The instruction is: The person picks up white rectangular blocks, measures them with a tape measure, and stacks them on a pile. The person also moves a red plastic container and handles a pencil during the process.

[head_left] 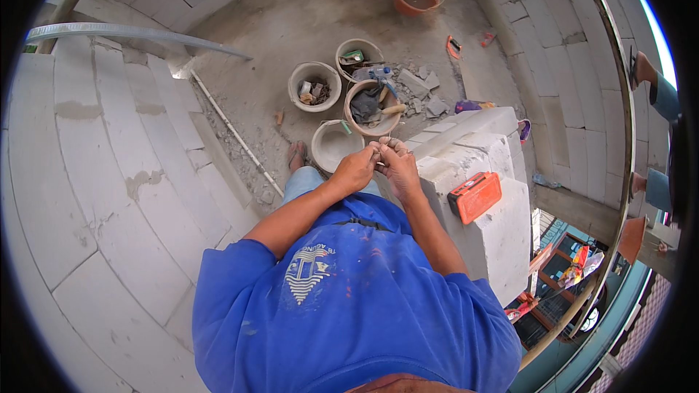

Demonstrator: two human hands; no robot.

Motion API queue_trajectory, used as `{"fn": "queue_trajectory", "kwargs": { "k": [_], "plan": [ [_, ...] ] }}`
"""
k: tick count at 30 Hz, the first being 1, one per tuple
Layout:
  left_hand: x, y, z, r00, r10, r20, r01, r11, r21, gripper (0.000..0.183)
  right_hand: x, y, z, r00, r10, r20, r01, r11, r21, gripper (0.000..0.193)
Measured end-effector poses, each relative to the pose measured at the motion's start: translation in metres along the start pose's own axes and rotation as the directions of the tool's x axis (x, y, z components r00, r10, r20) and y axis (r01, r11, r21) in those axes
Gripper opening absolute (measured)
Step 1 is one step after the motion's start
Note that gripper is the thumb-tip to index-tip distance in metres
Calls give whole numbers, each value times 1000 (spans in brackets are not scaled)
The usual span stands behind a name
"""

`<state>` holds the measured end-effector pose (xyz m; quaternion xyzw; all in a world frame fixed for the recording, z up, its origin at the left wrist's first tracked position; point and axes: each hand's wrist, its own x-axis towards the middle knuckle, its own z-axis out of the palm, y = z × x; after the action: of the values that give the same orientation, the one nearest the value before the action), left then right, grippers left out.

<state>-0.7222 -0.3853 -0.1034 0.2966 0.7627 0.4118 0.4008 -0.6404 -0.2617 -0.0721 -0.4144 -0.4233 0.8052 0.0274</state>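
My left hand (355, 170) and my right hand (399, 165) meet in front of my waist, fingertips pinched together. What they hold, if anything, is too small to make out. Just beyond them stands a bucket (348, 105) holding dark cloth and a tool with a pale wooden handle (394, 109). A pale bucket (318, 147) is close to my left hand. To the right of my right hand, an orange and black case (477, 198) lies on a stack of light grey blocks (510, 236).
Two more buckets, one with scraps (296, 81), stand farther off near broken block pieces (416, 81). An orange bucket (398, 1) is at the back. Block walls (109, 167) rise on both sides. Along the left wall lies a white pipe (231, 125). Another person's sleeve (664, 98) shows at far right.
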Motion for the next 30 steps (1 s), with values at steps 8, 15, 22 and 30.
{"fn": "queue_trajectory", "kwargs": {
  "k": [8,15,22,30],
  "plan": [
    [-14,2,-8,1000,-16,13,16,999,48,27,-6,7,17,995,-102,15,102,959,-264,42],
    [0,-33,5,982,-132,134,130,991,25,29,9,17,14,976,-193,105,216,771,-600,15],
    [1,-76,11,959,-167,229,222,944,-242,29,-3,28,16,941,-197,275,335,643,-688,10],
    [-19,-53,-21,946,181,-271,-165,983,80,67,20,27,17,959,-262,107,276,785,-554,7]
  ]
}}
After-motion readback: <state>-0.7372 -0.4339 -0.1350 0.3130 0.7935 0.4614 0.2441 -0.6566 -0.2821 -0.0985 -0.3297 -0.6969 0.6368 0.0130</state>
